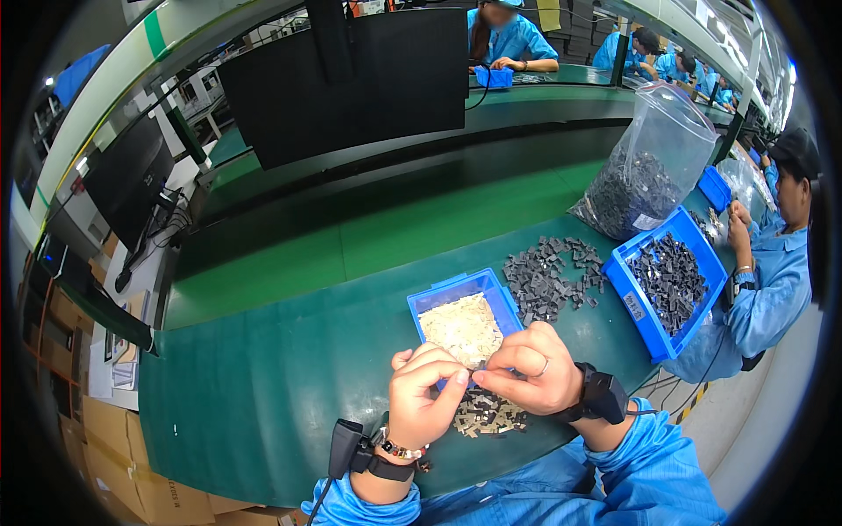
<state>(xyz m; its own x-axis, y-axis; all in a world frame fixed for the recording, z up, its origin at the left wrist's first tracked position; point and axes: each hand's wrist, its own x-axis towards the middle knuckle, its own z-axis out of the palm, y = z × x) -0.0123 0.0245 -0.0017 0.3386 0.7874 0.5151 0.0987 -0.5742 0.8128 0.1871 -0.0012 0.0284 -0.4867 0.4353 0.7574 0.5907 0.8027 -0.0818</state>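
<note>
My left hand (427,394) and my right hand (532,370) meet fingertip to fingertip over the near side of a blue bin (510,302). Both are pinched closed on a small dark piece (471,375), mostly covered by the fingers. Inside that bin lies a heap of small cream-coloured pieces (460,326). Just below my hands, a pile of small black and tan pieces (489,415) rests on the green mat. Beyond my right hand, loose dark grey pieces (548,279) are spread on the mat.
A larger blue bin (647,317) of dark pieces stands at the right, with a clear plastic bag (636,180) of dark parts behind it. A co-worker (776,263) sits at the right edge. A black monitor (346,88) hangs over the far side. Cardboard boxes (132,456) stand at lower left.
</note>
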